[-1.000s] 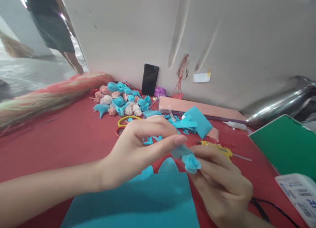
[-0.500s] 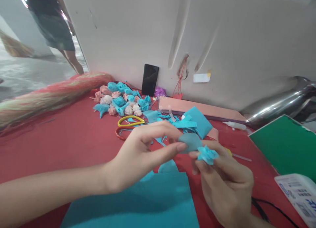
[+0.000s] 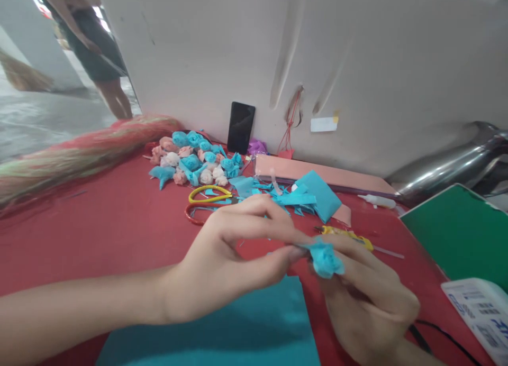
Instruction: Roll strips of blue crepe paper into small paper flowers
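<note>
Thumb and forefinger of our left hand (image 3: pixel 230 255) pinch the blue paper flower (image 3: pixel 326 260), which our right hand (image 3: pixel 369 297) grips from below, over the near edge of the red table (image 3: pixel 119 223). A blue sheet (image 3: pixel 238 329) lies beneath our wrists; a heap of flowers (image 3: pixel 194 159) sits by the far edge.

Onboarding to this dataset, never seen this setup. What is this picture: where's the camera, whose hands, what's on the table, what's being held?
No machine: a person works bare-handed; the one camera sits on their head, looking forward and down. The left hand and right hand meet over a red table, fingers pinching a small blue paper flower. Below lies a blue paper sheet. Further back: a pile of blue and pink paper flowers, scissors, blue scraps, a dark phone leaning on the wall. Another person stands top left.
</note>
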Motion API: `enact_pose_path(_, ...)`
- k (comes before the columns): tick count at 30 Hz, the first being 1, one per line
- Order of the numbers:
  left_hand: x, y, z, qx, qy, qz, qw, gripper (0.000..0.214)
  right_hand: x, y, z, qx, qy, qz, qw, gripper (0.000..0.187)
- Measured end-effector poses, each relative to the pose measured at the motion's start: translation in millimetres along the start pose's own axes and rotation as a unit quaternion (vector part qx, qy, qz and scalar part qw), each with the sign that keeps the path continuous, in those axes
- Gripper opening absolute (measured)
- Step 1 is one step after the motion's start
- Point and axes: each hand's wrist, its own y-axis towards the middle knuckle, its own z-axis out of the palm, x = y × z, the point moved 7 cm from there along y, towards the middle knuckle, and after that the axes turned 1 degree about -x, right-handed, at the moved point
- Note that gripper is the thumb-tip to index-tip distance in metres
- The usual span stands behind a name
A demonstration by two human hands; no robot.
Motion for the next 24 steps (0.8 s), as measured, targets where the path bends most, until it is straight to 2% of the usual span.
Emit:
enact_pose_path(6,2.4,-3.9,1.3,0.000,-0.028,-0.023,0.999,0.017,2.7,-2.9,-1.7,-0.002,-0.003,-0.027,1.000,0.033)
enact_pose_path(9,2.7,-4.0,0.7,-0.006,-0.021,-0.020,1.000,0.015,4.0,-3.5,-1.8,0.001,-0.015,-0.040,0.999,0.034)
enact_pose_path(17,-10.2,-1.2,-0.3,0.008,0.105,0.077,0.991,0.008,3.9,-5.6,-1.2,0.023,-0.067,-0.065,0.995,0.038)
enact_pose_path(24,-14.4,-1.0,-2.2,-0.009,0.109,0.094,0.990,0.011,7.6,-5.8,-1.8,0.012,-0.084,-0.071,0.994,0.024)
